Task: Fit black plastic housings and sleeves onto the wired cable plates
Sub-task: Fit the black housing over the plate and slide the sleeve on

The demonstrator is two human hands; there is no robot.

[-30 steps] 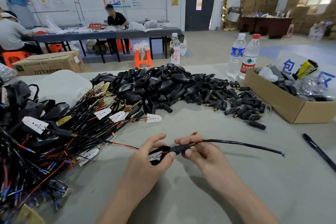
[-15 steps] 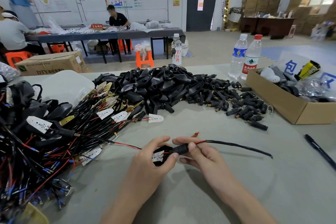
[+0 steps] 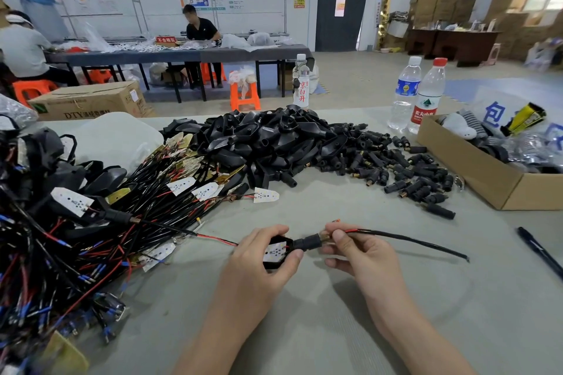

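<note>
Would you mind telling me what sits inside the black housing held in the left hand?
A white dotted plate lies in the housing, which the left hand grips. The plate's underside and whatever is inside the housing's neck are covered.

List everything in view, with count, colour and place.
housings: heap, black, centre back
sleeves: many, black, right of the heap
wired plates: tangled bundle, black and red wires, left
bottles: three, clear, far edge
box: one, brown cardboard, right
pen: one, black, far right
people: two, seated, background
held housing: one, black, white plate inside
left hand: grips held housing
right hand: pinches cable beside its sleeve
</note>
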